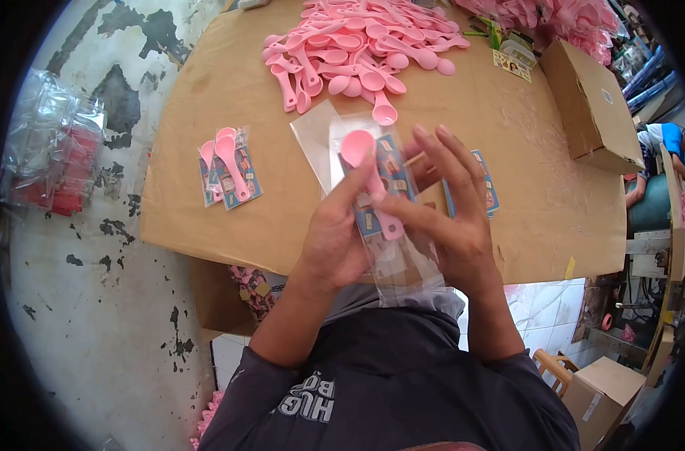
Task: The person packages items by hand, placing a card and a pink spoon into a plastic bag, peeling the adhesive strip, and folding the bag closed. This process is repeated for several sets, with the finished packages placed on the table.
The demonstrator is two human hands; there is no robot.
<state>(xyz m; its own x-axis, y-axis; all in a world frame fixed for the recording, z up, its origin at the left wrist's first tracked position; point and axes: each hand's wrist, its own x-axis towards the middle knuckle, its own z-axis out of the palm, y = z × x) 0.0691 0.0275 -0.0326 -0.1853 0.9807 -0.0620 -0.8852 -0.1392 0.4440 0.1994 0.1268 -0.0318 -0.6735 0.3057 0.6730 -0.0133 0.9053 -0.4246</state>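
Observation:
My left hand [335, 233] is closed on a clear plastic bag [412, 274] that holds a blue printed card [392, 164]. A pink spoon [375, 188] lies over the card, bowl toward the far side, its handle end toward me; whether it is inside the bag I cannot tell. My left thumb presses on the spoon. My right hand [455, 214] is beside the bag with its fingers apart, the thumb at the spoon's handle. Behind the right hand, more blue cards [483, 184] lie on the table, partly hidden. Clear plastic sheets [316, 139] lie beyond my left hand.
A large pile of pink spoons [357, 45] lies at the table's [282, 210] far side. Two packed spoons [230, 169] are at the left. A cardboard box [591, 105] stands at the right, with another person [662, 146] beyond it. Plastic packs [57, 150] are at far left.

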